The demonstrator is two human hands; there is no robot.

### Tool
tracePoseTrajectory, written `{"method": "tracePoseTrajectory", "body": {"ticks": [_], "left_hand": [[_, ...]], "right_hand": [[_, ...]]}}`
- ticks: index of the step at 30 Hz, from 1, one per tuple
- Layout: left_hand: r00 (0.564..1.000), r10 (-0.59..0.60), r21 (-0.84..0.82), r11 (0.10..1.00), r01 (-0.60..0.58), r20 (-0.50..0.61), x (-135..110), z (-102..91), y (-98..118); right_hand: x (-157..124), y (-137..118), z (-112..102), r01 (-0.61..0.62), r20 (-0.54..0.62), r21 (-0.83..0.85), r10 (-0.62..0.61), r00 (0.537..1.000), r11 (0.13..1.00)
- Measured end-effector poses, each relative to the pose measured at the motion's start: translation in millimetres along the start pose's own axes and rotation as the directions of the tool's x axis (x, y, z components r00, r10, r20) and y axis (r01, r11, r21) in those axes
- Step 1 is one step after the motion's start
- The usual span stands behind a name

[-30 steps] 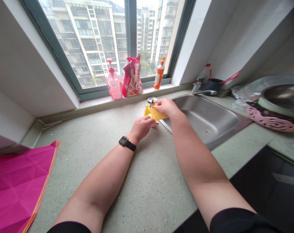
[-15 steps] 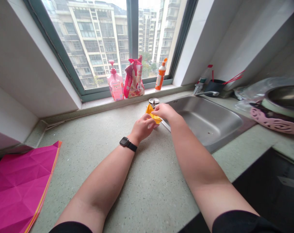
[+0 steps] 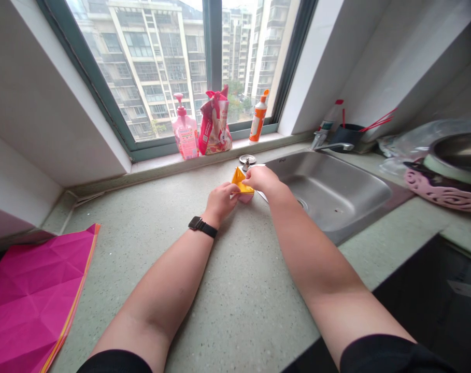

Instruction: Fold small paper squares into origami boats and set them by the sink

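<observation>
A small folded piece of yellow paper [image 3: 240,181] is held between both hands above the speckled green countertop [image 3: 235,290], just left of the steel sink [image 3: 336,191]. My left hand [image 3: 220,199], a black watch on its wrist, pinches the paper's near side with fingers closed. My right hand [image 3: 261,178] closes on the paper's far right side. Most of the paper is hidden by my fingers; only a pointed yellow corner shows.
Creased pink paper sheets [image 3: 29,300] lie at the counter's left edge. On the windowsill stand a pink pump bottle [image 3: 185,135], a red bag [image 3: 215,127] and an orange bottle [image 3: 257,120]. A sink plug [image 3: 246,159], faucet [image 3: 330,145] and pink rack with bowl [image 3: 445,181] sit around the sink.
The yellow paper has been folded smaller; a wide flap seen a second ago is now tucked down. Both hands drew closer together and slightly nearer on the counter.
</observation>
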State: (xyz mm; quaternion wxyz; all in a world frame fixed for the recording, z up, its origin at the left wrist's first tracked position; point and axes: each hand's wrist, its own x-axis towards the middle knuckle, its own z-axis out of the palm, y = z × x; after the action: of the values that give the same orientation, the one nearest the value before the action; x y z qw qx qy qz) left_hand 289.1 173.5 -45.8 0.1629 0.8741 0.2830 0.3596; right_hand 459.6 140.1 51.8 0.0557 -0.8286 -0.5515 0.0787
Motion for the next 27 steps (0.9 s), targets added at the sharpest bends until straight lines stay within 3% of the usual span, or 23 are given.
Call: {"method": "tracePoseTrajectory", "body": {"ticks": [13,27], "left_hand": [[0.998,-0.052,0.002,0.999,0.052,0.037,0.3,3.0,-15.1],[0.992,0.014,-0.053,0.999,-0.008,0.123,-0.2,3.1,-11.3]], "right_hand": [[0.3,0.6,-1.3,-0.02,0.017,-0.001,0.02,1.0,1.0],[1.8,-4.2,2.6,-0.062,0.01,-0.001,0.062,0.998,0.998]]}}
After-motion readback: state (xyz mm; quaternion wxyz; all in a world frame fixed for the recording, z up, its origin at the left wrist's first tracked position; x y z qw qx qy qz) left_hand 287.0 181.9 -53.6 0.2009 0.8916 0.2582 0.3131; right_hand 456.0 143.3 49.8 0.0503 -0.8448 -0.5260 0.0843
